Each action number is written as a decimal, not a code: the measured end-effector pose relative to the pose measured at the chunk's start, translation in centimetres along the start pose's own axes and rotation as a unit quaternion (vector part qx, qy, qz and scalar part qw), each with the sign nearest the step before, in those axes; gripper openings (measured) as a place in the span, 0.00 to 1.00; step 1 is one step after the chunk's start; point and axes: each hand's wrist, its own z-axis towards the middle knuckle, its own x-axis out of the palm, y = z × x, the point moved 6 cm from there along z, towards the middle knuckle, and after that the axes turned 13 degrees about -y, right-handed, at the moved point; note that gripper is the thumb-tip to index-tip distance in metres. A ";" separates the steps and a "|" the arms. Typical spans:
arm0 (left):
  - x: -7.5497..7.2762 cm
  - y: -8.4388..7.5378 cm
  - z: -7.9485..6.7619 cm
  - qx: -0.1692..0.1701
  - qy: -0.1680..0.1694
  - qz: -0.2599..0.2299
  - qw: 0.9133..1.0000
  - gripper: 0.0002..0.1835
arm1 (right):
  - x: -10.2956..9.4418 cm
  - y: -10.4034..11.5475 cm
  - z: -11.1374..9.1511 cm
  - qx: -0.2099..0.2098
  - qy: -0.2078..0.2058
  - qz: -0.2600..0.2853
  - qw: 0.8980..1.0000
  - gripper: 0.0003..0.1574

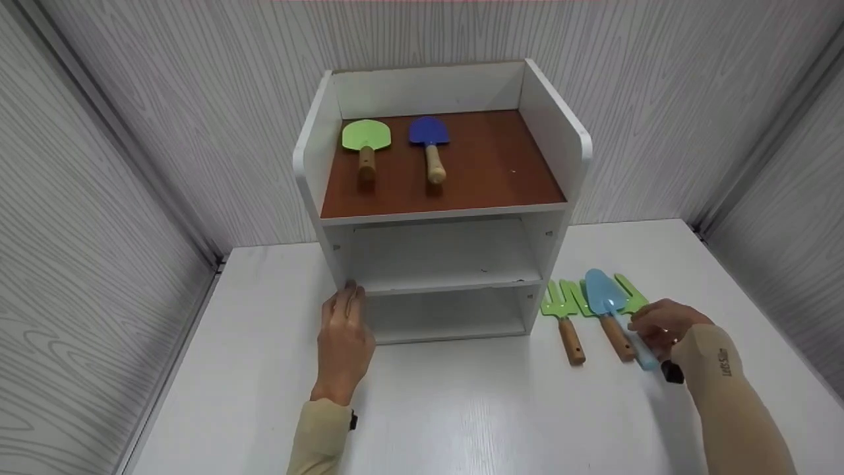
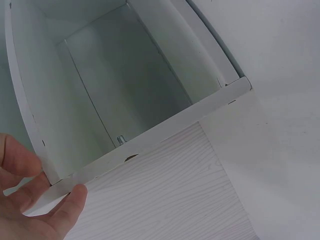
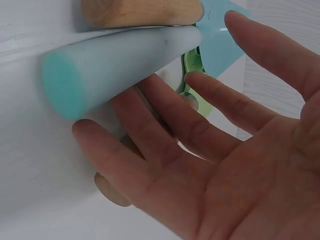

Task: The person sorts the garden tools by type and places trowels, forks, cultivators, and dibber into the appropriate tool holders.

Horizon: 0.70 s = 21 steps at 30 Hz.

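Observation:
My left hand [image 1: 344, 343] grips the front edge of the left side panel of a white shelf unit [image 2: 165, 125], thumb on one face and fingers on the other. Over on the right, my right hand [image 1: 666, 323] is beside a light blue trowel [image 1: 600, 290], its fingers spread. In the right wrist view the fingertips are right at the trowel's pale blue handle [image 3: 135, 55]. That trowel lies across green garden tools with wooden handles. One of these handles [image 3: 112, 192] shows partly behind my fingers. To their left lies a green hand fork [image 1: 560, 307].
On the unit's brown top board [image 1: 494, 165] lie a green-bladed shovel [image 1: 366, 135] and a dark blue shovel [image 1: 428, 132]. Two open compartments sit below. The unit stands on a white table [image 1: 448, 409], with wood-grain panels [image 1: 231, 99] behind and at both sides.

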 end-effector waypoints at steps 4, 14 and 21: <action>0.0 0.0 0.1 -0.001 0.000 -0.002 1.000 0.25 | 0.3 -0.7 1.5 0.012 0.000 -0.029 0.999 0.42; 0.1 0.0 -0.1 -0.009 0.007 0.000 1.000 0.25 | 1.1 -2.0 4.7 -0.029 0.030 -0.122 0.992 0.46; 0.1 0.0 0.0 -0.009 0.007 -0.002 1.000 0.25 | 1.2 -2.4 5.1 -0.029 0.028 -0.118 0.992 0.45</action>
